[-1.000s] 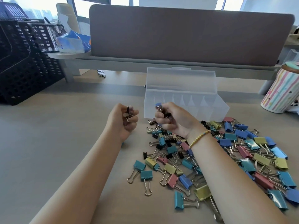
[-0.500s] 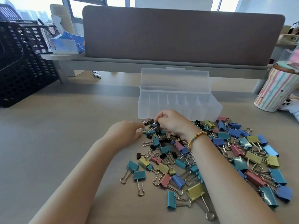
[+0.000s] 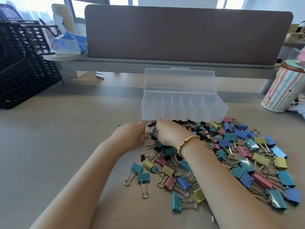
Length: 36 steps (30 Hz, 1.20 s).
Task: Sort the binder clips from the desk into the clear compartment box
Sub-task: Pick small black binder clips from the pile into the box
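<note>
both hands are down in the near-left edge of the clip pile (image 3: 214,156), which spreads across the middle and lower right of the frame on the desk (image 3: 57,146). the left hand (image 3: 130,136) has its fingers curled in toward the small dark clips (image 3: 152,137) and seems to pinch a thin wire loop, though i cannot tell for sure what it has hold of. the right hand (image 3: 170,134), with a bead bracelet (image 3: 186,142) at the wrist, is bent over the same little clips, fingertips hidden under the knuckles, so whether it is gripping one i cannot tell

the clear box (image 3: 183,109) sits straight beyond the hands, toward the top of the frame, just behind the pile. its long side runs left to right, lid standing open at the back, and its slots look empty. the right hand is the nearer one to it, the knuckles almost at its front wall, so a lift forward is all a drop would take

a second ago both fists were raised off the desk, each holding small clips near the box front; since then they have dropped into the heap and nothing has landed in the box

a black mesh basket (image 3: 21,63) stands at upper left, a striped cup (image 3: 280,90) at right
</note>
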{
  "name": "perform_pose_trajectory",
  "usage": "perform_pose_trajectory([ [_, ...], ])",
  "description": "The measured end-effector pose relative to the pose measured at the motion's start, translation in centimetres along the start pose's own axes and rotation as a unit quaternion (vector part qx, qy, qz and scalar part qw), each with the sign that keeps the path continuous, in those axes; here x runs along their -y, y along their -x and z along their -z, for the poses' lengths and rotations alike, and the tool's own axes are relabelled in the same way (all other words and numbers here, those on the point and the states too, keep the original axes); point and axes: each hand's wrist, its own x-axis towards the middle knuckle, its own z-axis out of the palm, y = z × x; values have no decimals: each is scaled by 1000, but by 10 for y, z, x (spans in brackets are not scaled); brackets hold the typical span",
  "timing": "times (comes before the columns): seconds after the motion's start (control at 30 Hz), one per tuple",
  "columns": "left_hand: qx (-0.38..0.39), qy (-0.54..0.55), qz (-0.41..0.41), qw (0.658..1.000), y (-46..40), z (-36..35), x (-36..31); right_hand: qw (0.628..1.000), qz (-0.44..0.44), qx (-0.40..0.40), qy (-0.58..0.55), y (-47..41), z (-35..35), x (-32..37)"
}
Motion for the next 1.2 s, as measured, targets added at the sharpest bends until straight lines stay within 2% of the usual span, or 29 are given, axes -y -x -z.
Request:
perform_pose_trajectory([
  [0.1, -27, 159, 41, 986, 1, 1, 0, 1000, 7, -18, -5, 1, -1, -2],
  [0.17, -30, 345, 72, 935, 2, 5, -4, 999, 13, -32, -22, 0, -2, -3],
  [0.23, -20, 544, 90, 834, 1, 11, -6, 997, 21, -45, -52, -2, 0, -5],
  [0.3, 5, 709, 105, 698, 2, 14, -5, 992, 29, -55, -113, -2, 5, -9],
  [0.33, 15, 764, 113, 635, 2, 15, -4, 986, 36, -62, -152, -2, 8, -11],
  [0.4, 24, 837, 121, 532, 2, 16, 0, 967, 39, -57, -246, -1, 12, -16],
  [0.43, 23, 860, 123, 495, 2, 16, 1, 945, 30, -41, -324, 0, 13, -19],
  [0.47, 20, 875, 123, 468, 2, 15, 2, 907, 19, -16, -421, 1, 14, -22],
  [0.53, 19, 892, 121, 435, 3, 15, 1, 801, 5, 39, -598, 3, 15, -25],
  [0.6, 16, 900, 125, 416, 4, 14, 0, 690, 0, 70, -720, 4, 16, -28],
  [0.7, -5, 894, 145, 425, 2, 13, -2, 559, -4, 92, -824, 4, 17, -27],
  [0.77, -13, 887, 166, 432, 1, 12, -3, 507, -4, 94, -857, 3, 16, -25],
  [0.83, -14, 886, 173, 431, 0, 11, -3, 471, -6, 89, -878, 3, 15, -24],
  [0.93, -20, 887, 185, 423, 2, 11, -3, 440, -18, 62, -896, 3, 11, -23],
  [1.07, -23, 882, 203, 424, 1, 9, -4, 444, -42, 42, -894, 4, 8, -20],
  [1.13, -15, 869, 192, 455, 2, 11, -4, 465, -57, 33, -883, 4, 8, -18],
  [1.2, -7, 833, 163, 528, 5, 16, -2, 498, -57, 34, -864, 5, 11, -18],
])
